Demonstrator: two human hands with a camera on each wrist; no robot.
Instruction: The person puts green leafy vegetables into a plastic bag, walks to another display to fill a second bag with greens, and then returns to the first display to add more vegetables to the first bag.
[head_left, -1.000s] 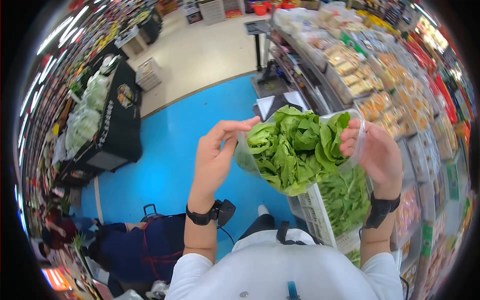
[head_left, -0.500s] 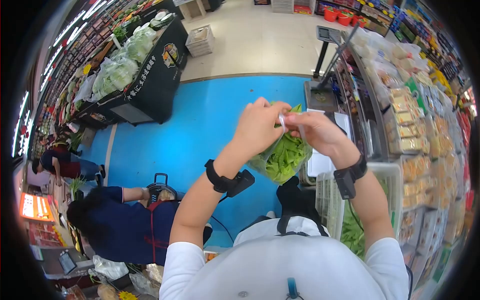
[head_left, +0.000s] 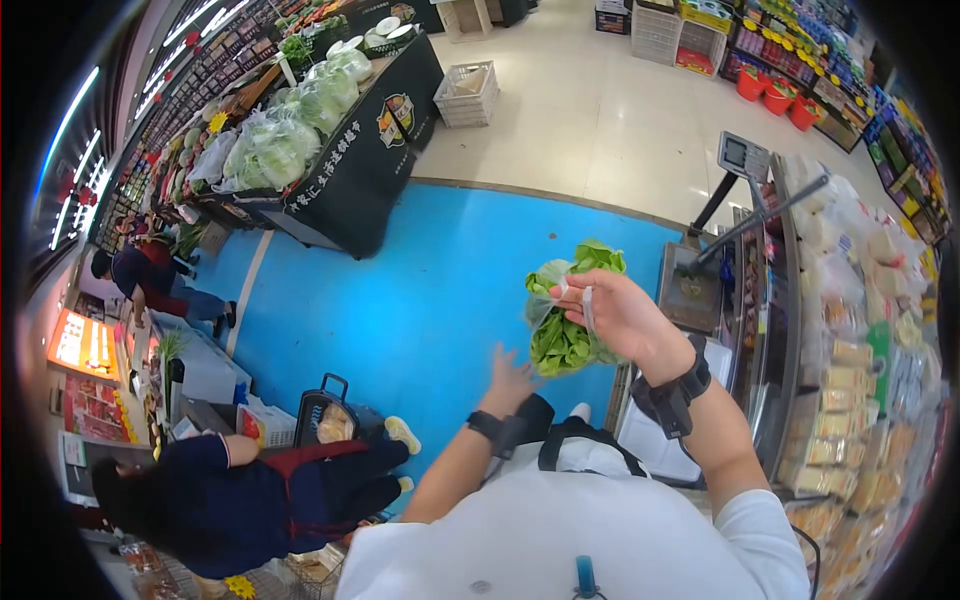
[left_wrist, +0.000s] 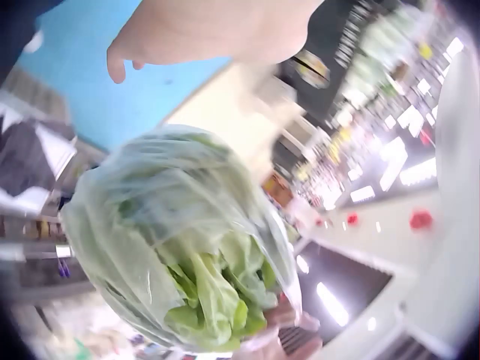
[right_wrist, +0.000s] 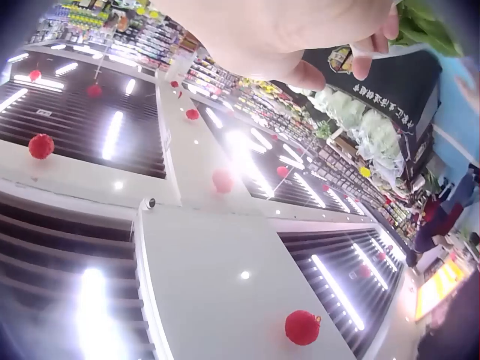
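Green leafy lettuce fills a clear plastic bag, its leaves showing at the top in the head view. My right hand holds the bag by its loops, fingers curled at the upper right of the lettuce. Below and left of the bag, my left hand is apart from it and blurred, its fingers loosely spread. The left wrist view has the left hand at the top, away from the bag, holding nothing. In the right wrist view, the right hand hides most of the lettuce.
A scale stands by shelves of packaged food on the right. At the left, wrapped cabbages lie on a black stand. A person in dark blue is beside a wheeled basket on the blue floor.
Both hands were together at the bag's top half a second ago. My left hand has let go and dropped lower left, while the right keeps the bag. The view has turned left.
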